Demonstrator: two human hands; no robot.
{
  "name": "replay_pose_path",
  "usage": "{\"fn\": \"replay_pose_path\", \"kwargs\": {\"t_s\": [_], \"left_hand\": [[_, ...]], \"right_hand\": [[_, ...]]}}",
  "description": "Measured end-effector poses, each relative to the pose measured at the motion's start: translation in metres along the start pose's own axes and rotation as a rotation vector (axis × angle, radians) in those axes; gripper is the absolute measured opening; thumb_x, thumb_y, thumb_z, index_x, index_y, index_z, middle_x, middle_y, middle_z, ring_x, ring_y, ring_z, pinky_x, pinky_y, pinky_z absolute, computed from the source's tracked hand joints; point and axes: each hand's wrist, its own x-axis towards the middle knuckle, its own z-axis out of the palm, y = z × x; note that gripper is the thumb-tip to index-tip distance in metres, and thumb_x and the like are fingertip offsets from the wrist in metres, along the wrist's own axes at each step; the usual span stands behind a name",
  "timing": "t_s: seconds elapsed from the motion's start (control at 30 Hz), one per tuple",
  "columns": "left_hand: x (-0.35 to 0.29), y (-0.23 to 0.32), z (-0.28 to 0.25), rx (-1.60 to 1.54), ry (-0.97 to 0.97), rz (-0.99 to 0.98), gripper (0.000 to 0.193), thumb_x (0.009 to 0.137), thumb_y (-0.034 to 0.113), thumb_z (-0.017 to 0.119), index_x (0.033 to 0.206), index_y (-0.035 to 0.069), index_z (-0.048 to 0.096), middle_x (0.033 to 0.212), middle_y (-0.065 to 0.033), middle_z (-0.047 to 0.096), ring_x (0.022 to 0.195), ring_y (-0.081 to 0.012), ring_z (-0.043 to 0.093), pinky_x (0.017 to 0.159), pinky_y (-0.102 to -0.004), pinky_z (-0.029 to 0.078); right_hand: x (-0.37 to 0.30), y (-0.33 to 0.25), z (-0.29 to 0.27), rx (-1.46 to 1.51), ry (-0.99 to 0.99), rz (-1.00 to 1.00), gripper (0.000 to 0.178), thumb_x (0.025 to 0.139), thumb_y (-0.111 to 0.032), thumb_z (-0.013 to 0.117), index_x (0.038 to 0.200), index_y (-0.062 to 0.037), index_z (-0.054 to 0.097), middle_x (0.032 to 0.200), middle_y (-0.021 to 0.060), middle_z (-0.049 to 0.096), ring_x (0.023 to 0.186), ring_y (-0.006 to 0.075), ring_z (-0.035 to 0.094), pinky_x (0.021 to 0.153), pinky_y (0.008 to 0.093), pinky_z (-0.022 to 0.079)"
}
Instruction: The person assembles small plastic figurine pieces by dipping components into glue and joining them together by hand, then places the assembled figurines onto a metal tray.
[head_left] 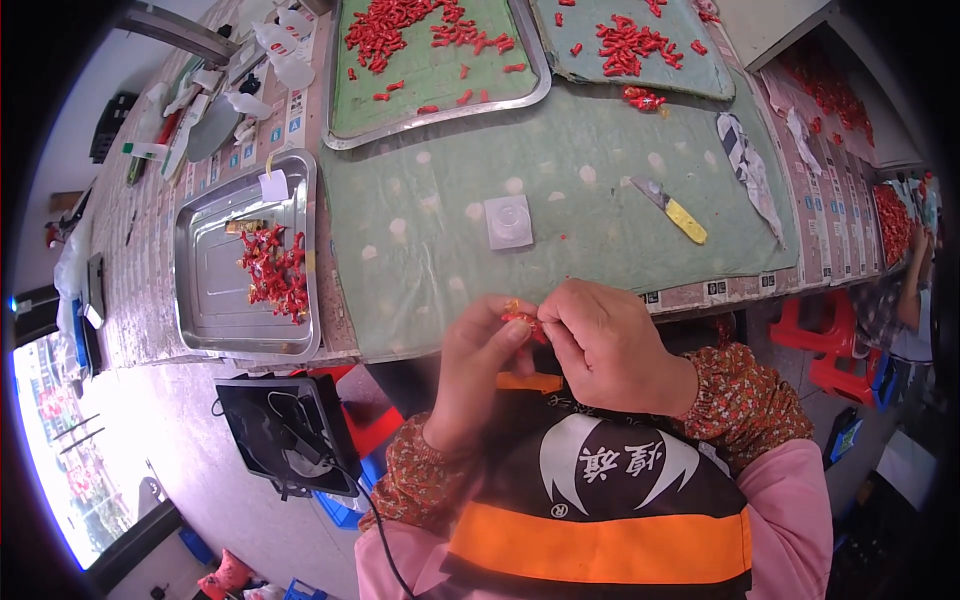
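Observation:
Close to my body, just past the table's near edge, my left hand (pixel 474 352) pinches a small red-and-gold figurine (pixel 516 313) between thumb and fingers. My right hand (pixel 612 345) is closed, its thumb and forefinger pressed together at the figurine's right side, where a red part shows. Its fingertips hide some of that part. On the green mat beyond my hands lies a white square piece with a round clear shape (pixel 510 222). A craft knife with a yellow handle (pixel 684 222) rests to the right.
At left a metal tray (pixel 204 325) holds a pile of red-and-gold figurines (pixel 275 275). A larger green-lined tray (pixel 440 125) and a pale green board (pixel 690 85) carry loose red pieces. A crumpled cloth strip (pixel 748 175) lies right. Red stools (pixel 835 345) stand beyond the table.

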Motion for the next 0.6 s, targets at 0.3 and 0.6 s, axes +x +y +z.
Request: {"fn": "replay_pose_path", "kwargs": {"t_s": [0.3, 0.6], "left_hand": [[0.000, 0.000, -0.001, -0.021, 0.000, -0.002, 0.015, 0.097, 0.013, 0.060, 0.109, 0.004, 0.062, 0.091, -0.0043, 0.067, 0.067, -0.0080, 0.057, 0.060, -0.0211, 0.047], [-0.001, 0.006, 0.001, -0.049, 0.025, -0.016, 0.018, 0.097, 0.014, 0.061, 0.112, 0.005, 0.062, 0.092, -0.0031, 0.066, 0.068, -0.0079, 0.057, 0.061, -0.0210, 0.047]], "right_hand": [[-0.001, 0.001, 0.004, -0.026, 0.015, -0.011, 0.015, 0.081, 0.007, 0.062, 0.087, -0.0014, 0.051, 0.074, 0.0130, 0.054, 0.063, 0.0325, 0.056, 0.055, 0.0407, 0.043], [0.000, 0.006, -0.006, 0.135, -0.063, 0.065, 0.014, 0.086, 0.006, 0.062, 0.097, -0.0004, 0.056, 0.081, 0.0109, 0.061, 0.070, 0.0237, 0.063, 0.061, 0.0327, 0.049]]}}
